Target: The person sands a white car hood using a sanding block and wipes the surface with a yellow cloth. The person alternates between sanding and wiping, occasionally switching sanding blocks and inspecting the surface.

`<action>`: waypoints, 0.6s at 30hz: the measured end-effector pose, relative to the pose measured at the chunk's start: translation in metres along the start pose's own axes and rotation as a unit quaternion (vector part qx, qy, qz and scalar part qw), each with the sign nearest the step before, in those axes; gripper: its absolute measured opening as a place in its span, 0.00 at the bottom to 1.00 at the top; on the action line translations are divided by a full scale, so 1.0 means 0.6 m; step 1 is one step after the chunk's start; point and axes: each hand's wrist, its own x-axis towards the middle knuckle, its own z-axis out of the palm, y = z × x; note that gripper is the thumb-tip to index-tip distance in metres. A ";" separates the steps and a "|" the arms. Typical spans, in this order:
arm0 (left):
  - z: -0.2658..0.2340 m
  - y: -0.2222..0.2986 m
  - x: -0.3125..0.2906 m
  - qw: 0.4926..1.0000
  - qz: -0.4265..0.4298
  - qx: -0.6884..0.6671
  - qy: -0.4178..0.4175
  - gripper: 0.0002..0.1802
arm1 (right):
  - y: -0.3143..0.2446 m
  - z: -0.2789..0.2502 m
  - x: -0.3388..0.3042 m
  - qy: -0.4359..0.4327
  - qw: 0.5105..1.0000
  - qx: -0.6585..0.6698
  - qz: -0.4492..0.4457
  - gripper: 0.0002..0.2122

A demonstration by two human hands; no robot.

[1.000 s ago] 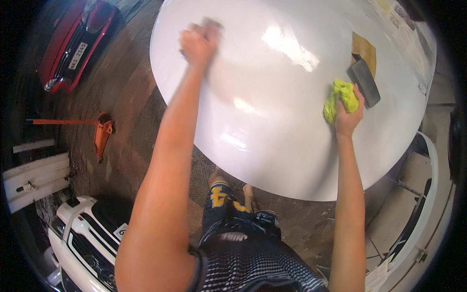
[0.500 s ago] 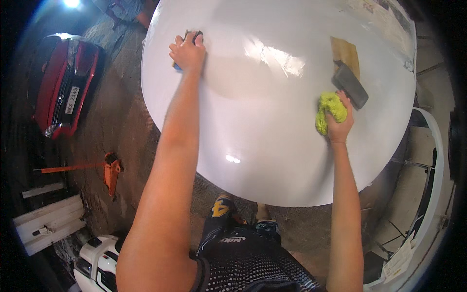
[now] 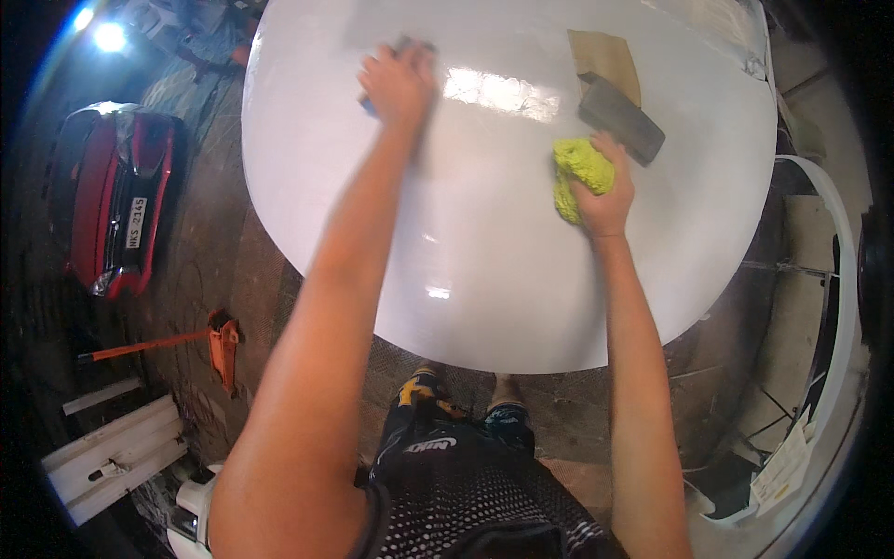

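Shows left hand point(image 3: 400, 88) farther in from left edge of white panel point(image 3: 494, 270) than earlier, upper left of centre, fingers clamped over mostly hidden blue-edged pad point(image 3: 369, 103); right hand point(image 3: 607, 194), right of centre, clutching yellow-green cloth point(image 3: 579, 166), nearer grey block point(image 3: 622, 119) slanting down-right just beyond.

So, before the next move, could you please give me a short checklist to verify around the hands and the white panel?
1. Left hand over the blue-and-dark item on the white panel: ok.
2. Item's underside free of grit: cannot tell, hidden.
3. Right hand holding the yellow-green cloth: ok.
4. Grey block well away from the right hand: not ok, it lies close by the fingers.
5. Brown sheet fully uncovered: not ok, the block overlaps it.
6. Orange jack off the panel: ok.
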 end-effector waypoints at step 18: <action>-0.148 0.206 -0.320 0.955 0.225 -0.153 -0.118 0.18 | 0.026 -0.003 -0.006 0.052 0.988 0.125 0.077 0.24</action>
